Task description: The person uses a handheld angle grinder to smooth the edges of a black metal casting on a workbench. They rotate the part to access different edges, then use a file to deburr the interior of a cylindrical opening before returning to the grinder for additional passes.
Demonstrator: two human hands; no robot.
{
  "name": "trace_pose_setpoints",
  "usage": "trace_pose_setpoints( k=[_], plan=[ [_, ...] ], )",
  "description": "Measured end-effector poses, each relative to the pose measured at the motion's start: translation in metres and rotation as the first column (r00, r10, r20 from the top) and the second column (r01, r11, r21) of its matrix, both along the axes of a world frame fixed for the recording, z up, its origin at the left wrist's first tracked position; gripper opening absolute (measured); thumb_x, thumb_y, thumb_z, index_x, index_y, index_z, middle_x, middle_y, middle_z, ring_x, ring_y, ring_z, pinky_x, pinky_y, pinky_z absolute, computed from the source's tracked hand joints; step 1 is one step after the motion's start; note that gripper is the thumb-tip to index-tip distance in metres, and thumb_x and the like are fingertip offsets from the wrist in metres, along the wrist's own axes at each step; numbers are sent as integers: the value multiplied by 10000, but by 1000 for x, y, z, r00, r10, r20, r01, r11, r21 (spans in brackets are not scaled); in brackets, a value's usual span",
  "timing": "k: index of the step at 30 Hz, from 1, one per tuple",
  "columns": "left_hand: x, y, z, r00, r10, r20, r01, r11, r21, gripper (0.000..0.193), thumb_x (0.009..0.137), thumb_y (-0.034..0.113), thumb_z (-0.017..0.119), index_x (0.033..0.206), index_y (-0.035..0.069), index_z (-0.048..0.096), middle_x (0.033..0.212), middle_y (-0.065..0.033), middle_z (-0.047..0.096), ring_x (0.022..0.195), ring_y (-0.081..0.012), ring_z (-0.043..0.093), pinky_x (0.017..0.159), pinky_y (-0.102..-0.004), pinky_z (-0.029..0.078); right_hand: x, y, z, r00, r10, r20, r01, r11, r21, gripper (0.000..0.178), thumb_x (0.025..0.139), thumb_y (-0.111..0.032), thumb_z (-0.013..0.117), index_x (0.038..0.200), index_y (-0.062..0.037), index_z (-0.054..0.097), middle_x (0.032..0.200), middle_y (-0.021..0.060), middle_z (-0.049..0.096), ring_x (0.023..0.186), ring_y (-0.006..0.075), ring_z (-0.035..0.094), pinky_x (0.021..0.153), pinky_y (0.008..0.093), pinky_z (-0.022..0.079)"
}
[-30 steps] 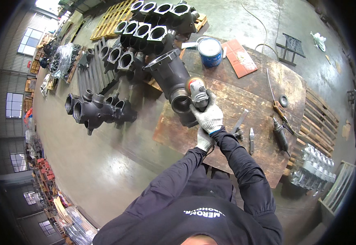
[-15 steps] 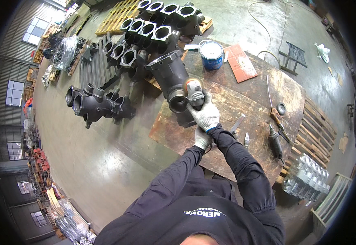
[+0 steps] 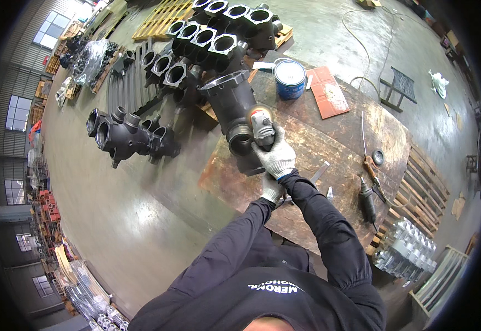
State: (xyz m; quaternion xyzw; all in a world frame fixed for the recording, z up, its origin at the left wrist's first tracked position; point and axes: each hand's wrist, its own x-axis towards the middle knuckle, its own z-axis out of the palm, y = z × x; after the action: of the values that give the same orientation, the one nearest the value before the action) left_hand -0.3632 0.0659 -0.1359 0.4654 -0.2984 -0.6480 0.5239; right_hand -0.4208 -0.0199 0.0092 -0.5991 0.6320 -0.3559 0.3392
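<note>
Holding angle grinder (image 3: 262, 130) in right hand (image 3: 279, 158), beside black casting (image 3: 230, 107) ahead-left of grip. Cannot tell hold of left hand (image 3: 272, 189), just behind.

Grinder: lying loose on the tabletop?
No, the gloved right hand is closed around the grinder, beside the round opening of the dark casting.

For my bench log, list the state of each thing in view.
Dark casting: round port open
Angle grinder: held beside the port
Right hand: gloved, closed on the grinder
Left hand: gloved, grip hidden
Blue can: upright
Red sheet: flat, pale-stained
Black handheld tool: lying unheld
Orange-handled tool: lying unheld
</note>
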Motion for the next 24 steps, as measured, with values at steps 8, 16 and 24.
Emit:
trace_pose_setpoints(
  k=[8,16,24],
  plan=[
    [-7,18,4,944,78,-322,-60,996,66,439,1077,197,369,1444,-7,497,1462,-152,583,1322,-289,568,1125,-433,453,-7,16,12,1000,-2,-28,2,1000,-19,879,856,-452,802,1517,-103,340,1061,253,737,923,435,738,798,481,591],
    [-4,5,22,992,5,123,-9,999,37,443,989,45,604,1411,-36,497,1399,-152,630,1256,-251,623,1062,-374,503,-1,3,7,1000,19,-25,-19,1000,-18,883,844,-488,796,1510,-77,388,1114,240,731,969,407,737,843,454,590],
    [2,-24,-1,916,192,-352,-144,977,159,427,1014,53,560,1424,-34,480,1407,-153,624,1254,-253,624,1059,-383,508,9,-22,-3,996,32,-78,-27,998,64,881,842,-492,788,1498,-65,385,1088,232,737,969,401,737,843,448,587]
  ],
)
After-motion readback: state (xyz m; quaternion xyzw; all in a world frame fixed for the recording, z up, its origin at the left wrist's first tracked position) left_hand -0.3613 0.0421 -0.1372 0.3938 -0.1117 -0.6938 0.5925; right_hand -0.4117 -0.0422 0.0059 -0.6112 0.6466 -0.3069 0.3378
